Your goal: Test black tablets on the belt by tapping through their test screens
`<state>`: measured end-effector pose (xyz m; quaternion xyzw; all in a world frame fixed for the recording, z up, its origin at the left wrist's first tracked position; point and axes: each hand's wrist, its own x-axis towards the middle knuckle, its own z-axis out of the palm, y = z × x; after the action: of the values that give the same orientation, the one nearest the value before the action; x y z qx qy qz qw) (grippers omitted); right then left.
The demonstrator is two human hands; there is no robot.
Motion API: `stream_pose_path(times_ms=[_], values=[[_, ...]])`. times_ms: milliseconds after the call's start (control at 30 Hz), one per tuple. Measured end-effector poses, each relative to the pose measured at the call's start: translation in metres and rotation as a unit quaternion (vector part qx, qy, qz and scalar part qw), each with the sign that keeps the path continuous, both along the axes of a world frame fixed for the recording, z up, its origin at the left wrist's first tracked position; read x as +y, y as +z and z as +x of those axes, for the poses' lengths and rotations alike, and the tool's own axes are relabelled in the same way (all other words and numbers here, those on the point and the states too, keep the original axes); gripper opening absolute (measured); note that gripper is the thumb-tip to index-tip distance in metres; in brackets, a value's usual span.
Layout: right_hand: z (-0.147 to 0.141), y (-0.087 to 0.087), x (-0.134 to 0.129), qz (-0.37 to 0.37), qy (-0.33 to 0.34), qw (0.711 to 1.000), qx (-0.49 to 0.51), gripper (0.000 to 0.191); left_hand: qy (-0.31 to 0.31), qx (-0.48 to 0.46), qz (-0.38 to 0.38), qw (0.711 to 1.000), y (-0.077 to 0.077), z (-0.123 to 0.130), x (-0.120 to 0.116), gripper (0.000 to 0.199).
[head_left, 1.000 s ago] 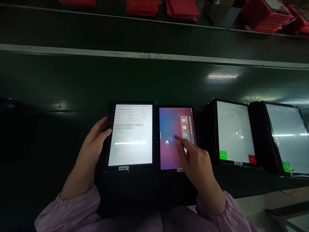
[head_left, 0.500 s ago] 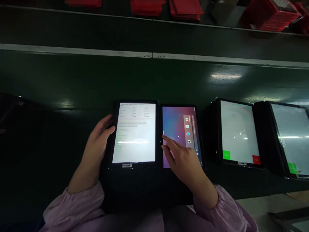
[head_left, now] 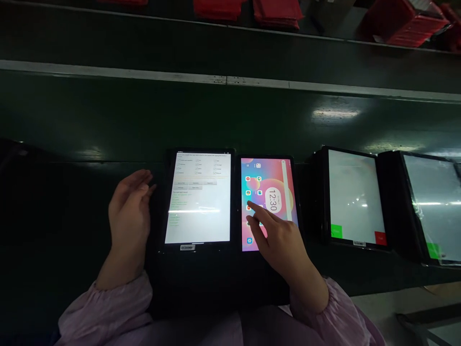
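My left hand (head_left: 130, 209) is held just left of a tablet (head_left: 201, 202) with a white screen of tick boxes, grey buttons and green text. It holds nothing, and a gap shows between it and the tablet's edge. Over a second tablet (head_left: 268, 180), lying sideways with a colourful home screen and a 12:30 clock, is my right hand (head_left: 275, 235). Its index finger points at the icons near the screen's left edge, thumb apart; whether the fingertip touches the glass I cannot tell. That hand covers the lower right of the screen.
Two more tablets, a nearer one (head_left: 355, 192) and a farther one (head_left: 434, 187), stand to the right, with pale screens and coloured corner squares. Red packets (head_left: 277, 12) and a red stack (head_left: 406, 24) sit on the shelf behind a metal rail (head_left: 144, 76). The dark green bench (head_left: 180, 117) reflects lights.
My left hand has moved left, off the white-screened tablet's edge. The second tablet's screen has switched from a purple panel with few icons to the home screen. My right index finger has shifted slightly right.
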<state>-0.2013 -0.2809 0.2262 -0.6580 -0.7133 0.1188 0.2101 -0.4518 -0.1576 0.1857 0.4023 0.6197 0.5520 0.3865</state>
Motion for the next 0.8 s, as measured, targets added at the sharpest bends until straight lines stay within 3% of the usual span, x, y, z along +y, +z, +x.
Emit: stream_pose_path(times_ms=[167,400,567,800], values=[[-0.006,0.0,0.004,-0.01,0.04,0.999,-0.021,0.039,-0.003,-0.022,-0.004,1.0,0.004,0.001,-0.001,0.019],[0.01,0.001,0.0,0.035,-0.024,0.999,-0.009,0.045,0.005,-0.019,0.006,1.0,0.0,-0.001,0.001,0.024],[0.014,0.002,-0.001,0.029,-0.025,0.999,0.006,0.048,0.033,0.004,-0.007,0.999,-0.004,0.0,0.002,0.029],[0.026,0.007,0.004,0.037,-0.054,0.998,0.022,0.052,0.015,0.003,0.002,1.0,-0.003,-0.001,0.001,0.027]])
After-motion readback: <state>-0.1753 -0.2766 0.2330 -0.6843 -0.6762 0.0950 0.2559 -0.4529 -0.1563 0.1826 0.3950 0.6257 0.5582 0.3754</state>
